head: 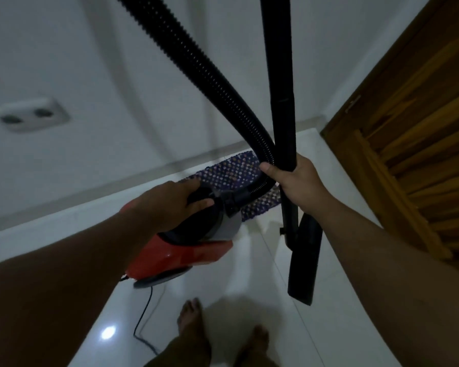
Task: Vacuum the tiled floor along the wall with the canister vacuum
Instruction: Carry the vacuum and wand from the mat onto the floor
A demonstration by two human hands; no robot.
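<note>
A red canister vacuum (170,256) with a black top and grey front hangs above the white tiled floor (249,300), tilted. My left hand (170,205) is closed around its black handle. From its front a black ribbed hose (194,59) loops up out of view. My right hand (297,181) grips the black wand (281,75) together with the lower hose bend. The wand ends in a black floor nozzle (304,263) that hangs just above the tiles.
A white wall (90,62) with a double socket (28,116) runs on the left, meeting the floor at a pale skirting. A purple patterned mat (231,170) lies by the wall. A wooden door (414,154) stands at the right. The power cord (143,321) trails near my bare feet (191,321).
</note>
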